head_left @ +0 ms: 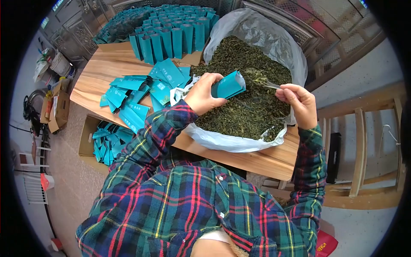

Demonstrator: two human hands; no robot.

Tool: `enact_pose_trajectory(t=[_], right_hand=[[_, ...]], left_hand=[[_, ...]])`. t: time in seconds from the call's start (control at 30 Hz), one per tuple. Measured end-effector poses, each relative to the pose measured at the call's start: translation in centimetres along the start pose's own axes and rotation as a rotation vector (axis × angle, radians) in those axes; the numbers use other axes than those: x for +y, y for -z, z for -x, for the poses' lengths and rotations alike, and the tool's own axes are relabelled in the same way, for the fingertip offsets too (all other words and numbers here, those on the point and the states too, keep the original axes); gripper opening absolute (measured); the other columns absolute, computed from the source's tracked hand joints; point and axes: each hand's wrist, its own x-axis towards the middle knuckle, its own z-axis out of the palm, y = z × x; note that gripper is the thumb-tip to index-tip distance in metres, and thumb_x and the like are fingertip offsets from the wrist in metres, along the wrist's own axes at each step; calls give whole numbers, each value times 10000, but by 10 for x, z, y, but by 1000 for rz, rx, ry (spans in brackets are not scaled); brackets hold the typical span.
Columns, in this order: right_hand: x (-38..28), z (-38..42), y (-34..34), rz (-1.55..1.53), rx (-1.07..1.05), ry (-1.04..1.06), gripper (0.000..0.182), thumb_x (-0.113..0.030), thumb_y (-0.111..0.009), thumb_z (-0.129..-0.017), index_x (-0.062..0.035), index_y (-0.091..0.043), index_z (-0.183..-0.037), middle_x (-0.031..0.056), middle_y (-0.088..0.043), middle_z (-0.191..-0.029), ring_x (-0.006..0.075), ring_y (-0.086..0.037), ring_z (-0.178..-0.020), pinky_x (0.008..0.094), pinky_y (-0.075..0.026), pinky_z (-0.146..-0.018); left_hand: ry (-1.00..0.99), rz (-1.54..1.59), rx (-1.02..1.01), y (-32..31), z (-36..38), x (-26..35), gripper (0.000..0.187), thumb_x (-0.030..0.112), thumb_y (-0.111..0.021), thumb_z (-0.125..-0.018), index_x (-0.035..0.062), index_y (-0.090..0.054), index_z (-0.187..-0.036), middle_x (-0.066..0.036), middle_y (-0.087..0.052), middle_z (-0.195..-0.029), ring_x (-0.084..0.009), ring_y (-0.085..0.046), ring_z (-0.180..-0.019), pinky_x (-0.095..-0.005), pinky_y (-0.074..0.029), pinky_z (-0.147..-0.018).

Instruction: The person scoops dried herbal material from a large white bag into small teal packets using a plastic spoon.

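Over a big clear plastic bag [302, 64] of dried green leaves [244, 115], my left hand [203, 95] grips a teal pouch [230, 85], tilted with its mouth toward the right. Between the fingertips of my right hand [299, 103] is the handle of a small spoon [271, 85]. The spoon's tip carries some leaves and is close to the pouch's mouth, a little apart from it. Loose teal pouches [160, 91] lie flat in a heap on the wooden table [92, 81], left of my left hand.
Rows of upright teal pouches [171, 40] stand at the table's back. Below its left edge, a cardboard box [87, 143] holds more pouches. A wooden frame [359, 150] is at the right. Another carton [60, 107] sits on the floor at far left.
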Motion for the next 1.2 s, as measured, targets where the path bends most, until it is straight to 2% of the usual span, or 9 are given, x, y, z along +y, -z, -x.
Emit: enact_pose_trajectory(t=[0.2, 0.3, 0.43, 0.7, 0.87, 0.93, 1.03, 1.13, 1.2], right_hand=[[-25, -17, 1, 210, -156, -51, 167, -80, -546, -882, 33, -606, -989, 102, -659, -889, 150, -638, -789, 230, -502, -717], [-58, -28, -8, 815, -317, 245, 132, -45, -557, -819, 25, -613, -915, 111, -652, -827, 222, -642, -741, 265, -508, -676], [-61, -34, -26, 1126, -380, 589, 127, -31, -551, -740, -4, -605, -852, 115, -624, -768, 282, -624, -731, 319, -507, -650], [-88, -13, -49, 1389, -260, 680, 152, -40, -548, -742, -54, -605, -883, 107, -622, -778, 285, -619, -772, 342, -506, -641], [-54, -5, -19, 1168, -12, 579, 142, -62, -553, -790, -47, -621, -914, 128, -637, -807, 296, -625, -765, 345, -506, -642], [-17, -4, -4, 993, -6, 233, 132, -109, -571, -821, -40, -637, -912, 159, -639, -813, 313, -628, -744, 363, -503, -642], [28, -2, 0, 994, -48, 12, 122, -85, -600, -812, 2, -633, -891, 182, -621, -759, 271, -643, -687, 317, -488, -604], [54, -10, -16, 967, 24, 19, 135, -107, -620, -799, -12, -646, -890, 179, -626, -777, 260, -650, -703, 318, -491, -615], [79, -18, -32, 896, 76, 84, 139, -102, -610, -812, -4, -645, -905, 163, -642, -777, 232, -654, -701, 302, -498, -622]], left_hand=[[-26, -55, -46, -2, -4, 7, 571, 166, -738, -622, 13, -489, -1112, -131, -513, -1021, -281, -506, -985, -345, -411, -875], [-92, -66, 19, -9, -5, 5, 566, 168, -733, -625, 9, -486, -1110, -139, -507, -1024, -287, -508, -975, -348, -415, -871], [-83, -81, 34, -16, -11, 14, 567, 166, -732, -626, 5, -482, -1108, -147, -497, -1027, -290, -511, -969, -351, -422, -861], [-28, -13, 37, -20, -11, 10, 598, 158, -746, -614, 1, -467, -1119, -150, -488, -1012, -280, -521, -950, -350, -437, -834], [-47, 42, 74, -12, -5, 2, 599, 126, -755, -631, 4, -453, -1134, -117, -503, -1013, -228, -535, -943, -334, -446, -826], [33, 197, 39, -5, -2, 4, 590, 112, -754, -644, 9, -447, -1138, -104, -510, -1019, -209, -539, -939, -326, -451, -820], [194, 493, -30, 4, 5, 7, 574, 84, -753, -669, 21, -437, -1145, -79, -524, -1031, -172, -546, -931, -310, -462, -809], [195, 819, 12, 2, 12, 5, 600, 89, -774, -658, 15, -420, -1138, -73, -531, -1033, -147, -575, -876, -295, -478, -769], [203, 794, -12, 2, 15, 8, 588, 79, -765, -673, 21, -417, -1143, -70, -535, -1034, -144, -571, -886, -294, -479, -780]])
